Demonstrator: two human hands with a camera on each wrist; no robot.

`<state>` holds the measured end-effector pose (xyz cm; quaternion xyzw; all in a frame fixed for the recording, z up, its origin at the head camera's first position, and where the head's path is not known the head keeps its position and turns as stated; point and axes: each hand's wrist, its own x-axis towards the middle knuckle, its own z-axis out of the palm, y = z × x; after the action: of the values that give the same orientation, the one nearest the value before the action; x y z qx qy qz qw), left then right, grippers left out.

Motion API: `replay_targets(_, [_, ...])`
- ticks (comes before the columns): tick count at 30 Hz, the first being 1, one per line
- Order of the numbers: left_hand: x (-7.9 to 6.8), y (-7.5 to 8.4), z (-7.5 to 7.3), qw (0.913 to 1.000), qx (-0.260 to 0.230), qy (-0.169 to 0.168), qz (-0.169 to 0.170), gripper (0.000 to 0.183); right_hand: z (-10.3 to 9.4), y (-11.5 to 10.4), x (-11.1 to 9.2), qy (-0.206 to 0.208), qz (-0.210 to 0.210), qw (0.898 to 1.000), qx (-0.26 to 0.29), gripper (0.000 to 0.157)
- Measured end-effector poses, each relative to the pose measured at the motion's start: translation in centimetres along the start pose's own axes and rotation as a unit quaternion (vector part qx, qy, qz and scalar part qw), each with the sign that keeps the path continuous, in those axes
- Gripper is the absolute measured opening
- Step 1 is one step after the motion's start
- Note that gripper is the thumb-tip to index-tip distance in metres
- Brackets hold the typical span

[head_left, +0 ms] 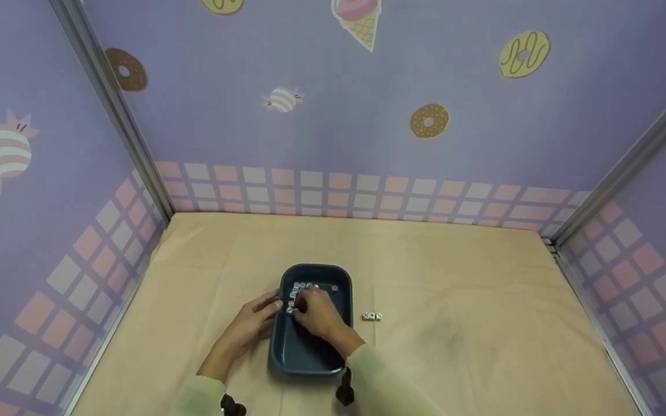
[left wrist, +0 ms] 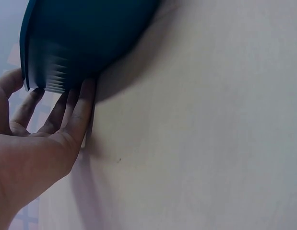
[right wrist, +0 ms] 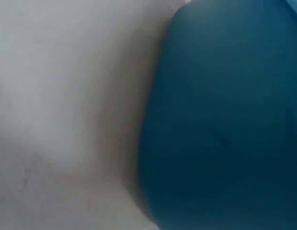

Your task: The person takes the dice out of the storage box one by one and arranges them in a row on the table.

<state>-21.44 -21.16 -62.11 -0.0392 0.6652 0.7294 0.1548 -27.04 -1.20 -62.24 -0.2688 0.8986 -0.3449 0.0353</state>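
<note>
A dark blue rectangular tray (head_left: 310, 352) lies on the cloth, with several small white dice (head_left: 294, 292) lined along the inside of its left wall. One more die (head_left: 335, 288) sits apart near its far right corner. My left hand (head_left: 250, 320) rests against the tray's left side; in the left wrist view its fingers (left wrist: 81, 108) reach fairly straight to the outer wall, thumb at the rim. Inside the tray, my right hand (head_left: 317, 315) bends its fingers down at the dice row. Its fingertips are partly hidden, and I cannot tell whether they pinch a die.
Three dice (head_left: 372, 316) stand in a short row on the cloth, just right of the tray. The beige cloth (head_left: 483, 289) spreads to patterned purple walls (head_left: 339, 133) at the back and sides. Metal posts (head_left: 116, 110) rise at the back corners.
</note>
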Motion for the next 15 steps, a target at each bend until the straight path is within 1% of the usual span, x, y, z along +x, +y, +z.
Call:
replay_targets(6, [0.2, 0.2, 0.3, 0.9999, 0.003, 0.01, 0.001, 0.065, -0.2, -0.1, -0.1, -0.015, 0.004, 0.998, -0.053, 0.012])
replay_targets(9, [0.1, 0.1, 0.3, 0.9999, 0.006, 0.005, 0.007, 0.065, -0.3, -0.2, -0.2, -0.013, -0.015, 0.998, -0.064, 0.01])
replay_targets(12, [0.0, 0.1, 0.1, 0.9999, 0.01, -0.002, 0.013, 0.064, -1.1, -0.8, -0.3, -0.021, -0.049, 0.998, -0.043, 0.008])
replay_targets(15, [-0.1, 0.2, 0.0, 0.9998, 0.013, -0.002, 0.015, 0.063, -2.9, -1.8, -0.6, -0.04, -0.077, 0.996, -0.01, 0.008])
